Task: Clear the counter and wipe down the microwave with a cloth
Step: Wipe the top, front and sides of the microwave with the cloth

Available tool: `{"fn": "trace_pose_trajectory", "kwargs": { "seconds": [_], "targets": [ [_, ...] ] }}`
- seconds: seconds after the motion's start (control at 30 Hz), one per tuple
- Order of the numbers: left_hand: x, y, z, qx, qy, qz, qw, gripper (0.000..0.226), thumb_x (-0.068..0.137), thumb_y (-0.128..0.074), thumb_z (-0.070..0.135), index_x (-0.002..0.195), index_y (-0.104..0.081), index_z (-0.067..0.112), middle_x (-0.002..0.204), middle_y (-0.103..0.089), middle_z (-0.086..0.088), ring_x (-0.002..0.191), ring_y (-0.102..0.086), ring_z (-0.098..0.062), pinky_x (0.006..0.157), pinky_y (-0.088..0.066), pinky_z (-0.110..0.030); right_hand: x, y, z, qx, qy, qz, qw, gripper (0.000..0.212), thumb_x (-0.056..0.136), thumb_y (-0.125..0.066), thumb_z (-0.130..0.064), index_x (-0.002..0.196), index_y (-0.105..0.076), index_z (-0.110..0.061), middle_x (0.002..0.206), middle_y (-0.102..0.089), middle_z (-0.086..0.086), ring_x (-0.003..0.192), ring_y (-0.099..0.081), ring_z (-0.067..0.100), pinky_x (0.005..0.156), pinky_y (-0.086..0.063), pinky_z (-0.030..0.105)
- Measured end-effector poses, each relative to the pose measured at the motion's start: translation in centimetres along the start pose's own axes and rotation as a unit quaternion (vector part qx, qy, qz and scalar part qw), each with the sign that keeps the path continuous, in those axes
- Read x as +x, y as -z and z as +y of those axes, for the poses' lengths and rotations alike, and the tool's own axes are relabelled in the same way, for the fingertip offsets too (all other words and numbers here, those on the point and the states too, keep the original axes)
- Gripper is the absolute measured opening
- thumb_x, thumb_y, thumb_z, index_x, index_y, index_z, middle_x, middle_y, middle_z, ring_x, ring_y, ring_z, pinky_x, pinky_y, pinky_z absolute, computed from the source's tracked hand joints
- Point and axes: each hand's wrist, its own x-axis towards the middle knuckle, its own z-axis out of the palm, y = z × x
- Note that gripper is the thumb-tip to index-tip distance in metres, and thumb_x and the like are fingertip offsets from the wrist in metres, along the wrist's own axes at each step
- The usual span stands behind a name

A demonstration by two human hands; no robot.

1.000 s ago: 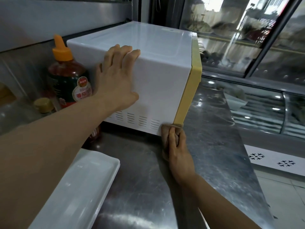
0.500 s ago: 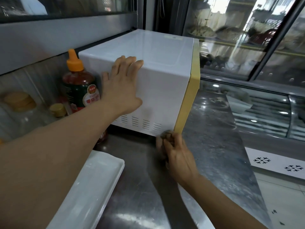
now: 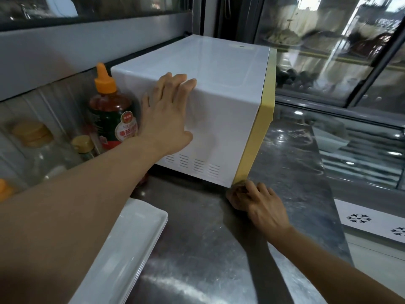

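The microwave [image 3: 219, 110], white with a yellow front frame, stands on the stainless steel counter [image 3: 291, 172] near its back edge, front facing right. Its vented side panel faces the camera.

The left hand [image 3: 166, 119] lies flat against this side panel. Its fingers [image 3: 175, 84] are extended and close together, with the tips reaching the top edge of the casing.

The right hand [image 3: 260, 205] rests on the counter at the lower front corner of the microwave. Its fingers are curled and bunched around a small brownish cloth [image 3: 240, 186], which is pressed against that corner. Most of the cloth is hidden.

A white rectangular tray [image 3: 122, 251] lies at the near left edge of the counter. A sauce bottle [image 3: 111, 113] with an orange cap stands just beside the microwave's rear, at the back left of the counter. Yellow-lidded jars [image 3: 83, 144] stand further left, behind a glass panel or beside it; which cannot be determined.

The counter surface is scuffed and reflective. Behind and to the right are glass-fronted display cases [image 3: 328, 58] with dark frames. A white strip with snowflake marks [image 3: 372, 220] runs below the counter's right edge.
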Motion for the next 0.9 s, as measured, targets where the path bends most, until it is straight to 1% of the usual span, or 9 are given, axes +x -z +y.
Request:
{"fn": "trace_pose_trajectory", "kwargs": {
  "seconds": [0.07,0.17,0.27,0.37,0.57,0.63,0.7,0.8,0.9],
  "targets": [
    [0.0,0.2,0.2,-0.001,0.007,-0.006,1.0,0.1,0.067,-0.077,0.03,0.144,-0.013,0.024,0.154,-0.01,-0.002,0.145,-0.004,-0.027,0.112,-0.021,-0.052,-0.1,0.7,0.1,0.025,-0.027,-0.002,0.999,0.023,0.058,-0.078,-0.007,0.081,-0.073,-0.011,0.098,-0.045,0.005,0.061,-0.053,0.025,0.05,-0.044,0.032],
    [-0.1,0.6,0.5,-0.009,0.018,-0.018,1.0,0.1,0.067,-0.077,0.03,0.145,-0.014,0.023,0.154,-0.01,-0.001,0.145,-0.003,-0.026,0.11,-0.024,-0.053,-0.1,2.3,1.0,0.039,-0.08,-0.032,0.996,0.035,0.041,-0.087,-0.005,0.073,-0.072,-0.008,0.086,-0.06,0.011,0.057,-0.056,0.029,0.042,-0.042,0.03],
    [-0.2,1.1,0.9,-0.016,0.028,-0.035,0.999,0.1,0.067,-0.077,0.028,0.145,-0.015,0.022,0.155,-0.01,0.0,0.146,-0.001,-0.025,0.109,-0.025,-0.056,-0.4,3.7,2.5,0.048,-0.131,-0.101,0.985,0.06,0.035,-0.092,-0.013,0.091,-0.071,-0.01,0.089,-0.062,0.013,0.068,-0.062,0.03,0.044,-0.048,0.033],
    [-0.3,1.7,1.2,-0.021,0.043,-0.059,0.997,0.102,0.068,-0.077,0.027,0.147,-0.013,0.021,0.157,-0.006,0.0,0.146,0.002,-0.024,0.108,-0.026,-0.059,-0.5,4.9,3.8,0.082,-0.132,-0.094,0.983,0.077,0.024,-0.094,-0.018,0.097,-0.069,-0.011,0.09,-0.062,0.015,0.069,-0.063,0.03,0.043,-0.049,0.032],
    [-0.3,3.7,3.0,-0.031,0.105,-0.134,0.985,0.104,0.075,-0.072,0.024,0.15,0.0,0.025,0.159,0.01,0.007,0.147,0.011,-0.019,0.111,-0.024,-0.058,0.3,6.6,6.0,0.134,-0.093,-0.09,0.982,0.074,0.031,-0.091,-0.016,0.101,-0.068,-0.013,0.096,-0.062,0.013,0.072,-0.064,0.03,0.048,-0.051,0.032],
    [-0.6,4.6,3.9,-0.031,0.122,-0.159,0.979,0.105,0.077,-0.07,0.024,0.15,0.006,0.025,0.159,0.013,0.006,0.147,0.005,-0.02,0.111,-0.026,-0.056,0.6,7.2,6.6,0.153,-0.089,-0.09,0.98,0.072,0.035,-0.091,-0.014,0.103,-0.068,-0.014,0.098,-0.061,0.013,0.073,-0.063,0.03,0.05,-0.051,0.033],
    [-1.3,5.4,5.0,-0.028,0.128,-0.172,0.976,0.106,0.078,-0.069,0.025,0.15,0.009,0.023,0.159,0.013,0.003,0.147,-0.005,-0.022,0.11,-0.028,-0.054,0.8,8.2,7.1,0.186,-0.092,-0.073,0.975,0.064,0.051,-0.086,-0.011,0.111,-0.065,-0.016,0.105,-0.059,0.014,0.08,-0.062,0.031,0.056,-0.052,0.034],
    [-3.2,6.4,6.7,-0.011,0.129,-0.182,0.975,0.103,0.076,-0.068,0.026,0.15,0.003,0.021,0.159,0.007,-0.002,0.146,-0.011,-0.024,0.112,-0.024,-0.054,1.0,9.8,7.6,0.25,-0.139,-0.044,0.957,0.048,0.084,-0.061,-0.017,0.13,-0.05,-0.025,0.123,-0.05,0.007,0.093,-0.058,0.023,0.068,-0.051,0.033],
    [-5.1,7.3,8.6,0.004,0.133,-0.221,0.966,0.096,0.077,-0.065,0.029,0.149,-0.002,0.024,0.159,0.005,-0.004,0.145,-0.011,-0.024,0.116,-0.015,-0.053,0.7,11.5,7.8,0.355,-0.202,-0.047,0.912,0.043,0.092,-0.042,-0.015,0.131,-0.045,-0.03,0.121,-0.048,0.003,0.084,-0.056,0.018,0.067,-0.048,0.032]
  ]
}}
